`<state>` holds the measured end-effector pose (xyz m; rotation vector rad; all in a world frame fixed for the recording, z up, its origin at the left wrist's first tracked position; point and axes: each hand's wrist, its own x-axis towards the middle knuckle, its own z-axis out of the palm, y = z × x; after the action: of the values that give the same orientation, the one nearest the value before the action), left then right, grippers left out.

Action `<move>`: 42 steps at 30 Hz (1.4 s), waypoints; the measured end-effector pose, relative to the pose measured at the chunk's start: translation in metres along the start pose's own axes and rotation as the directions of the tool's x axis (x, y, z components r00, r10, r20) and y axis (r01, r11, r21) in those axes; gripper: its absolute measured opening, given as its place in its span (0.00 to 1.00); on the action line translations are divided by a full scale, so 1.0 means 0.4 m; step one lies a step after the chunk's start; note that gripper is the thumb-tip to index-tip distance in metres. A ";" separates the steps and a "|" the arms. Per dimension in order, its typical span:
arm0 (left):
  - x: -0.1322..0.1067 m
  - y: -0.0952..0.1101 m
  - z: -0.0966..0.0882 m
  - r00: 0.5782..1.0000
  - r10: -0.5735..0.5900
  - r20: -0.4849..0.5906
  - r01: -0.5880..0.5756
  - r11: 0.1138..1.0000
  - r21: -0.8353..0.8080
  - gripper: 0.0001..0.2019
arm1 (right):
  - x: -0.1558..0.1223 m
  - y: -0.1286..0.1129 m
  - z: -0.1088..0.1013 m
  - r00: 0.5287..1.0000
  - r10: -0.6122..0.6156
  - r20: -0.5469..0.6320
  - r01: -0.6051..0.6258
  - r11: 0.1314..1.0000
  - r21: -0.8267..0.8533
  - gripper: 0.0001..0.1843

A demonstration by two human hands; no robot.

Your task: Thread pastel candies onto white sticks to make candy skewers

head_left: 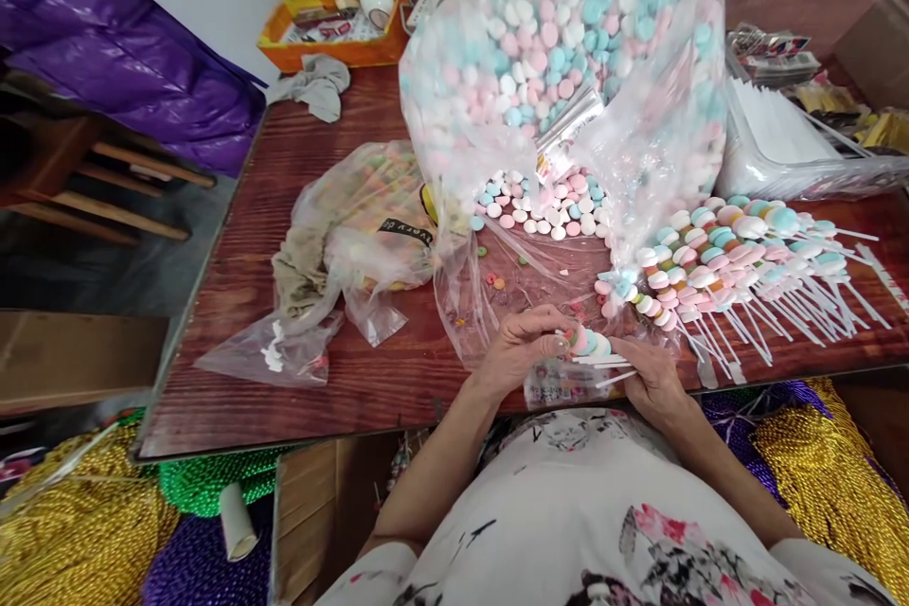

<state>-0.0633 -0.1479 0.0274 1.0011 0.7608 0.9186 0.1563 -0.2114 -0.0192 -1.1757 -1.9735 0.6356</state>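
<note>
My left hand is closed at the front edge of the table, thumb and fingers pinching the left end of a small bunch of candies on white sticks. The candies are pink, pale blue and white. My right hand curls round the right side of the same bunch, its fingertips partly hidden. To its right lies a pile of finished-looking candy sticks, their white sticks pointing toward me. Beyond my hands, loose pastel candies spill from the mouth of a large clear bag.
Left of the big bag lies a smaller plastic bag with a crumpled cloth. A clear bin with white sticks and packets stands at the back right. An orange tray sits back left. Bead strands hang below the table.
</note>
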 end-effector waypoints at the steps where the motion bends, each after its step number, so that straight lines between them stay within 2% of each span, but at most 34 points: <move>1: 0.001 -0.007 0.006 1.000 -0.008 0.006 0.008 1.000 0.000 0.13 | -0.002 0.002 0.002 1.000 0.001 -0.020 -0.001 1.000 0.009 0.34; 6: 0.006 -0.044 0.034 0.999 0.029 -0.041 -0.028 0.999 0.028 0.13 | -0.025 0.004 0.039 0.974 -0.101 -0.204 0.107 0.994 0.022 0.28; 10: 0.010 -0.060 0.044 0.996 0.071 -0.056 -0.066 0.994 0.083 0.10 | -0.044 0.017 0.064 0.940 -0.087 -0.329 0.084 0.996 -0.023 0.25; 12: 0.010 -0.069 0.050 0.996 0.078 -0.047 -0.072 0.992 0.105 0.10 | -0.046 0.023 0.067 0.934 -0.080 -0.348 0.076 0.997 -0.023 0.25; 16: 0.011 -0.080 0.070 0.998 0.055 0.014 -0.056 0.988 0.143 0.09 | -0.042 0.025 0.065 0.957 -0.020 -0.289 0.033 0.999 0.038 0.22; 19: 0.029 -0.051 0.064 0.996 0.026 0.085 -0.039 0.988 0.151 0.11 | -0.041 0.026 0.063 0.958 0.037 -0.283 -0.026 0.999 0.044 0.19; 22: 0.088 0.029 -0.002 0.987 -0.048 0.157 0.010 0.971 0.237 0.29 | -0.038 0.026 0.063 0.944 0.103 -0.314 -0.080 0.993 0.086 0.16; 23: 0.119 0.063 -0.037 0.987 -0.062 0.148 0.009 0.943 0.333 0.34 | -0.036 0.026 0.063 0.937 0.136 -0.323 -0.105 0.988 0.112 0.16; 24: 0.154 0.096 -0.075 0.997 -0.029 0.075 -0.010 0.875 0.484 0.33 | -0.033 0.024 0.064 0.928 0.166 -0.334 -0.125 0.982 0.139 0.15; 25: 0.193 0.126 -0.114 0.999 0.036 -0.018 -0.014 0.744 0.668 0.29 | -0.030 0.023 0.063 0.921 0.190 -0.341 -0.140 0.976 0.165 0.15; 26: 0.232 0.151 -0.151 0.986 0.128 -0.103 0.017 0.543 0.839 0.23 | -0.027 0.021 0.063 0.916 0.206 -0.343 -0.147 0.971 0.188 0.15; 27: 0.270 0.168 -0.183 0.970 0.193 -0.150 0.086 0.306 0.948 0.18 | -0.024 0.019 0.063 0.915 0.218 -0.341 -0.153 0.966 0.207 0.14; 28: 0.303 0.177 -0.208 0.972 0.176 -0.155 0.140 0.093 0.986 0.16 | -0.021 0.017 0.062 0.914 0.230 -0.334 -0.161 0.962 0.222 0.14; 29: 0.330 0.179 -0.224 0.978 0.139 -0.156 0.166 -0.065 0.984 0.15 | -0.020 0.015 0.061 0.916 0.242 -0.318 -0.172 0.957 0.234 0.13; 30: 0.351 0.174 -0.234 0.985 0.094 -0.148 0.162 -0.176 0.971 0.15 | -0.018 0.013 0.060 0.919 0.255 -0.299 -0.185 0.952 0.244 0.12; 31: 0.363 0.164 -0.237 0.988 0.049 -0.145 0.153 -0.246 0.957 0.15 | -0.018 0.011 0.058 0.921 0.268 -0.283 -0.198 0.947 0.252 0.11; 32: 0.369 0.152 -0.237 0.989 0.024 -0.149 0.150 -0.282 0.948 0.15 | -0.017 0.009 0.056 0.921 0.278 -0.274 -0.208 0.943 0.260 0.10; 34: 0.367 0.131 -0.235 0.985 0.017 -0.173 0.170 -0.295 0.940 0.16 | -0.015 0.005 0.051 0.919 0.289 -0.268 -0.216 0.938 0.271 0.10; 37: 0.352 0.124 -0.250 0.984 0.073 -0.162 0.174 -0.214 0.961 0.16 | -0.010 -0.001 0.043 0.929 0.275 -0.249 -0.207 0.941 0.269 0.10; 39: 0.348 0.135 -0.272 0.980 0.156 -0.127 0.151 -0.150 0.977 0.16 | -0.007 -0.004 0.040 0.940 0.262 -0.216 -0.201 0.942 0.267 0.11; 42: 0.354 0.152 -0.295 0.971 0.210 -0.116 0.151 -0.160 0.976 0.16 | -0.007 -0.002 0.042 0.944 0.260 -0.203 -0.203 0.943 0.265 0.11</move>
<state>-0.1225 0.0369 0.0257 2.3870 1.8402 0.2208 0.1435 -0.2151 -0.0298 -1.2781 -1.5247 0.7936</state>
